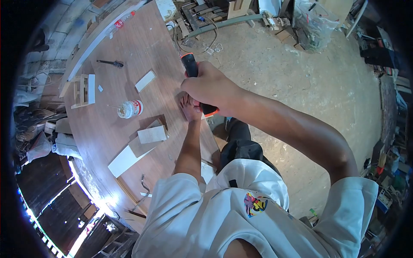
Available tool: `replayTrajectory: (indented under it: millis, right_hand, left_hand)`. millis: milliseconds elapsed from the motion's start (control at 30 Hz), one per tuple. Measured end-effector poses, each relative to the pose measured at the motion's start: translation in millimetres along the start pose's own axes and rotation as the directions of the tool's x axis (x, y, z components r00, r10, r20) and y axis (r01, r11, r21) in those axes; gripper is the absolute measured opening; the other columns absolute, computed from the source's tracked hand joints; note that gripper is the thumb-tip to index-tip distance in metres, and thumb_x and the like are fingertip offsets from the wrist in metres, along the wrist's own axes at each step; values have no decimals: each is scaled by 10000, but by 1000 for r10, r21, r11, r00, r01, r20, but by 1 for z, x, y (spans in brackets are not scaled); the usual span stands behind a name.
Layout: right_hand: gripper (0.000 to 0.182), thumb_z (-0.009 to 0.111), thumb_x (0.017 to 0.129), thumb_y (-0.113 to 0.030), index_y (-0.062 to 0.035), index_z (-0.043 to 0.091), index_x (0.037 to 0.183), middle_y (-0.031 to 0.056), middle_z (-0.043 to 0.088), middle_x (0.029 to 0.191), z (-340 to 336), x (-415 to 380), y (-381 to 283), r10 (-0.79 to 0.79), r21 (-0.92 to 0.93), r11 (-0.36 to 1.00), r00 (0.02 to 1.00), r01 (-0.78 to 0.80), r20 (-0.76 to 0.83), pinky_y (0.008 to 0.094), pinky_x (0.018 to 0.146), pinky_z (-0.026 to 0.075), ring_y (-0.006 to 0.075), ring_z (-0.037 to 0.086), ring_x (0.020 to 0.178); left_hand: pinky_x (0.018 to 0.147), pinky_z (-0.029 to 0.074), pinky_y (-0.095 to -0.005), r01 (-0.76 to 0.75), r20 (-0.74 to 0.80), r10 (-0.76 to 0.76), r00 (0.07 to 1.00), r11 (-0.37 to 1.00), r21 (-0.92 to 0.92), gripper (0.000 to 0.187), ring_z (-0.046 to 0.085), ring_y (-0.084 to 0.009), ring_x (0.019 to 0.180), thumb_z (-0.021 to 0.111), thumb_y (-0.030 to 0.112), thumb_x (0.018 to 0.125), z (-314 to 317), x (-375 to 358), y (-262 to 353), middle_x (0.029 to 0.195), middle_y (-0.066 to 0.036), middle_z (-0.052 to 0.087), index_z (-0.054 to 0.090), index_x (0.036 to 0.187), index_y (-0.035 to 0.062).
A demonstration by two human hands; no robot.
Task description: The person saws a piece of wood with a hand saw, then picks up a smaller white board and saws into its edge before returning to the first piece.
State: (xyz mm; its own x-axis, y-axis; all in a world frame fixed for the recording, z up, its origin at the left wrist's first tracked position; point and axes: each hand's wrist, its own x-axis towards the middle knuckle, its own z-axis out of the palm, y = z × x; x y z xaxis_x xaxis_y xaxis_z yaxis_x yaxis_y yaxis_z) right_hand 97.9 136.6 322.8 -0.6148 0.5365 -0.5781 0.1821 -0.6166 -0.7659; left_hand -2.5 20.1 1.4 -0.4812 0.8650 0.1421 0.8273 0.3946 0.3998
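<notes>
My right hand (pixel 211 86) is wrapped round a black tool with orange ends (pixel 189 64), held over the table's edge; its exact kind is mostly hidden by the fingers. Just below it, my left hand (pixel 190 108) lies flat on the wooden tabletop (pixel 146 47), fingers stretched out close to the edge. Part of the left hand is covered by the tool and my right hand. Left of the hands stands a jar with a red and white label (pixel 130 109). A small white block (pixel 146 81) lies farther up the table.
White-faced boards (pixel 131 160) and a white block (pixel 152 134) sit on the near part of the table. A dark slim tool (pixel 110 63), a small wooden frame (pixel 84 91) and a bottle (pixel 124 19) are farther off. Wood scraps (pixel 206 16) and a plastic bag (pixel 316 28) lie on the floor.
</notes>
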Motion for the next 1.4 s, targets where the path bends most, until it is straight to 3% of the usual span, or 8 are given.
replayTrajectory:
  millis: [267,433,667,833,900,933,1133,1400]
  right_hand:
    - [124,534,745,-39,56,543,667,163,581,631,-23,136,148,29,-137,989,990,-49,-140,357,406,443,225,587,498]
    - [163,542,737,-64,87,561,678,168,586,614,-10,112,117,-7,-287,957,981,-49,-192,373,431,460,250,603,508]
    - [22,480,767,13,4,473,748,94,495,555,-7,36,53,84,-53,995,993,-88,-77,312,346,375,175,528,443]
    - [47,487,746,6,6,501,791,97,507,550,-17,87,115,-30,-217,976,988,-4,-154,324,356,384,180,524,427]
    - [266,609,685,-103,85,618,873,219,654,816,-13,126,146,12,-350,931,969,-101,-246,349,734,505,310,662,855]
    - [266,609,685,-103,85,618,873,219,654,816,-14,134,145,2,-353,931,971,-90,-241,349,734,505,310,662,855]
    - [150,576,703,-65,79,606,734,175,620,667,-4,101,84,141,-163,972,975,-169,-171,365,513,498,257,639,586]
    - [32,500,746,-3,21,514,730,116,522,565,-14,67,91,11,-191,981,988,-42,-157,329,369,404,198,548,448]
  left_hand:
    - [897,375,-466,-77,-170,52,984,986,-149,375,481,-326,1021,654,221,715,3,4,0,1069,-107,531,570,1043,62]
    - [892,381,-466,-61,-181,21,983,974,-219,370,483,-321,1020,672,225,703,1,3,3,1038,-106,541,580,1027,71]
    - [900,380,-452,-13,-181,-38,983,962,-274,387,493,-304,1042,681,226,689,3,3,7,1073,-96,553,580,1034,84]
    - [903,378,-450,42,-108,-66,992,977,-209,403,500,-302,1051,680,226,685,7,6,-3,1099,-98,553,577,1047,84]
    - [910,378,-455,-137,-180,115,977,984,-116,431,506,-305,1046,677,238,684,3,1,-6,1108,-102,552,572,1074,91]
    - [910,378,-455,-140,-190,117,975,984,-112,431,506,-305,1046,677,238,684,5,5,-7,1108,-102,552,572,1074,91]
    - [907,388,-459,7,-210,-4,978,1000,10,444,507,-309,1046,673,248,686,31,-6,-20,1087,-96,554,560,1087,94]
    - [895,393,-449,11,-163,-89,983,906,-424,334,509,-306,1035,652,202,711,20,-1,-8,1052,-85,556,597,1022,95]
